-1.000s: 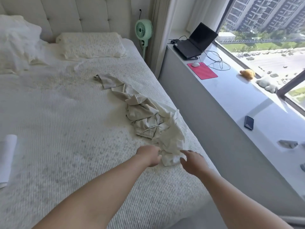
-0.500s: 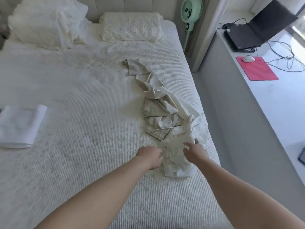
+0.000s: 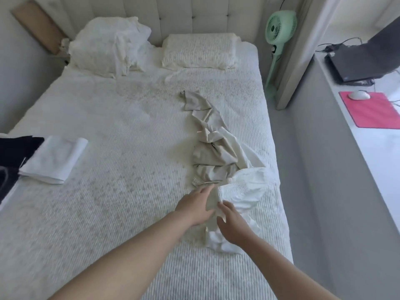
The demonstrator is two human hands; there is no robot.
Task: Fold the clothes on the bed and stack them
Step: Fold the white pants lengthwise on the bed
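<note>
A: In the head view, where do the clothes lie from the hands?

B: Take the white garment (image 3: 242,191) as the landmark. It is a crumpled, gathered piece near the bed's (image 3: 108,213) right edge. Both hands are at its near end. The left hand (image 3: 194,207) touches its left side, fingers fairly straight and reaching toward the far end of the bed. The right hand (image 3: 232,224) is on the cloth just beside it, fingers bent onto the fabric; I cannot tell whether it truly pinches a fold.

A: And the long axis?

B: The beige garment (image 3: 213,148) starts at the white garment's far side and runs away from the hands toward the pillow (image 3: 199,50), twisted and rumpled along its length. So the heap's long axis points away from the person, slightly leftward. Both hands are about equally near it.

A: Anything stacked yet?

B: Well left of the white garment lies a folded white cloth (image 3: 54,159), touching a dark garment (image 3: 15,156) at the bed's left edge. I judge the white garment is next to be spread out.
</note>
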